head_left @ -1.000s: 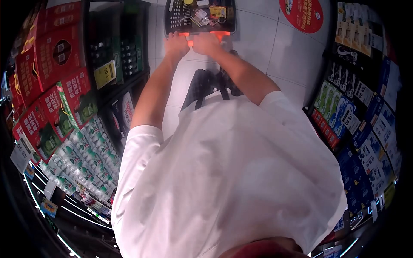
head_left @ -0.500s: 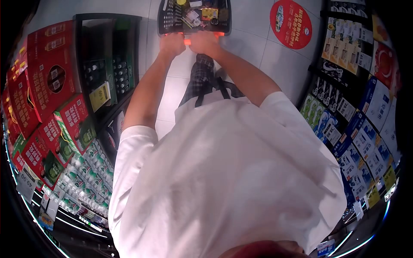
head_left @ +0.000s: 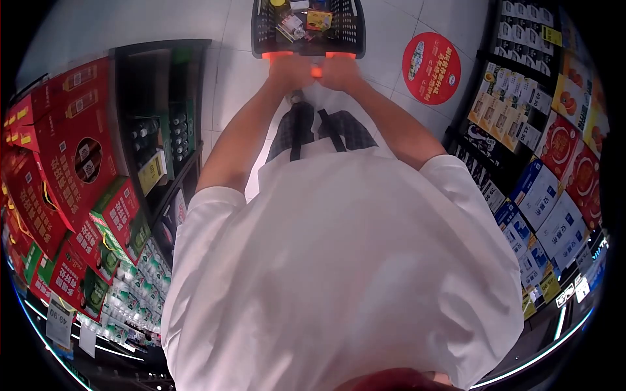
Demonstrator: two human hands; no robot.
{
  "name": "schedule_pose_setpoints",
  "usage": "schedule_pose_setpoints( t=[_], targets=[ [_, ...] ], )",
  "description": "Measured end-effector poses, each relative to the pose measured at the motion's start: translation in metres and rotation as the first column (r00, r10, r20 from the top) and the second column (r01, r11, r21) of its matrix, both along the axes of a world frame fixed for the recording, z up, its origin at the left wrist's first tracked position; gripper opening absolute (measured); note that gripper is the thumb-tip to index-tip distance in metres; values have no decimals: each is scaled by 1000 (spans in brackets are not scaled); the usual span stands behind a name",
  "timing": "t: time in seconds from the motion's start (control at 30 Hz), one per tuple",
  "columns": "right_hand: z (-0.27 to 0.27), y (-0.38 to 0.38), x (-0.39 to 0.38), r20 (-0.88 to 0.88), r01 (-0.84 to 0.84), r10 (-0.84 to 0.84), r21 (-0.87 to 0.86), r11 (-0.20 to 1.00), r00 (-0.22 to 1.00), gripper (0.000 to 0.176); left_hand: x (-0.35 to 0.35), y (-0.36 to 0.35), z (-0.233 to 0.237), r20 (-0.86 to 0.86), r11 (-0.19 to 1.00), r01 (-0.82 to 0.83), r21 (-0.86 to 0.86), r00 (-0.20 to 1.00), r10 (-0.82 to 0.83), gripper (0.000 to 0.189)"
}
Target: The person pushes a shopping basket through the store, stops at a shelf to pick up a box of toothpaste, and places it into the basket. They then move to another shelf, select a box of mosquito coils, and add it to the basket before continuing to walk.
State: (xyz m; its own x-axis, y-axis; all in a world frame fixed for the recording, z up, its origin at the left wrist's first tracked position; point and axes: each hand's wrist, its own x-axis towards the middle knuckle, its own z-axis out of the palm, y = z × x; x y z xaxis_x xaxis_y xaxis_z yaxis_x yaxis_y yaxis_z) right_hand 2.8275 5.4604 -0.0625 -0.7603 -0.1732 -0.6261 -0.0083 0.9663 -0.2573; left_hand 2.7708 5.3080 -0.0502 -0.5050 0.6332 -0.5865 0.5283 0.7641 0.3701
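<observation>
Both arms stretch forward to the orange handle [head_left: 317,72] of a black shopping basket cart with perforated walls [head_left: 263,29] at the top centre of the head view. My left hand [head_left: 290,70] is closed round the left part of the handle. Close beside it, my right hand [head_left: 340,72] is wrapped round the right part. Inside the basket lie a yellow box [head_left: 319,20], a pale printed package [head_left: 291,27] and other small items. The basket's far end is cut off by the frame edge.
On the left stand red gift boxes [head_left: 72,143], a dark shelf unit with bottles [head_left: 145,130] and packs of clear bottles [head_left: 140,280]. A round red floor sticker [head_left: 431,68] lies right of the basket. Shelves with stacked cartons [head_left: 538,189] line the right side.
The floor sticker and the left dark shelf unit have shifted down the view. The basket and both hands sit slightly farther right. Both hands keep hold of the handle.
</observation>
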Motion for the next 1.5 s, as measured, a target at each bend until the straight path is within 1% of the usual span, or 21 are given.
schedule_pose_setpoints(
  t=[0.03, 0.13, 0.23, 0.33, 0.43, 0.47, 0.53, 0.63, 0.73, 0.83, 0.93, 1.03, 1.13, 1.23, 1.33, 1.43, 1.47, 1.5],
  targets=[
    [-7, 6, -8, -15, 0, 1, 6, 1000, 1000, 28, -8, 5, 1, -15, 999, -18, 32, 1000, 18, 34],
    [-14, 23, -38, -36, -21, 21, 22, 1000, 999, 27, -38, 22, -1, 48, 999, -28, -17, 998, 29, 35],
    [-17, 39, -68, -66, -62, 62, 3, 998, 996, 26, -61, 34, -9, -24, 996, -89, 0, 996, 89, 37],
    [-13, 54, -109, -78, -95, 94, -3, 996, 993, 26, -92, 44, -14, -32, 994, -108, 5, 994, 108, 40],
    [-4, 66, -148, -72, -122, 120, -30, 992, 990, 27, -125, 58, -17, -19, 985, -165, -40, 986, 164, 41],
    [-4, 71, -161, -74, -130, 127, -40, 991, 989, 27, -139, 65, -12, 59, 979, -175, -104, 982, 181, 40],
    [-7, 79, -183, -53, -147, 143, -80, 986, 988, 26, -161, 76, -5, 79, 962, -217, -165, 969, 232, 38],
    [1, 91, -221, -25, -191, 189, -106, 976, 982, 25, -188, 84, -8, 17, 963, -221, -154, 974, 226, 37],
    [5, 100, -258, -22, -207, 206, -109, 972, 978, 25, -216, 94, -11, -12, 937, -316, -150, 948, 318, 38],
    [-3, 108, -287, -53, -292, 287, -130, 948, 956, 25, -239, 98, -17, -23, 938, -322, -131, 947, 322, 38],
    [-4, 114, -313, -67, -314, 307, -136, 940, 949, 25, -261, 104, -14, -27, 921, -367, -131, 930, 366, 38],
    [-2, 115, -339, -60, -338, 333, -129, 932, 941, 25, -284, 107, -6, 11, 912, -388, -132, 920, 393, 38],
    [4, 118, -362, -76, -346, 339, -131, 929, 938, 25, -304, 110, -1, -15, 907, -400, -136, 916, 401, 39],
    [6, 116, -390, -60, -362, 357, -120, 925, 932, 24, -327, 110, -1, -5, 891, -427, -156, 902, 432, 39],
    [-2, 114, -421, -97, -404, 395, -101, 909, 914, 24, -354, 108, -4, -43, 877, -466, -112, 884, 465, 40],
    [-7, 117, -458, -95, -433, 424, -113, 894, 901, 24, -386, 110, -4, -20, 865, -490, -109, 871, 491, 41],
    [-9, 116, -473, -50, -478, 475, -106, 872, 878, 24, -398, 110, -4, 22, 856, -506, -105, 860, 510, 42],
    [-4, 116, -484, -13, -433, 435, -129, 892, 900, 23, -404, 103, -31, 5, 876, -477, -71, 878, 479, 42]
  ],
)
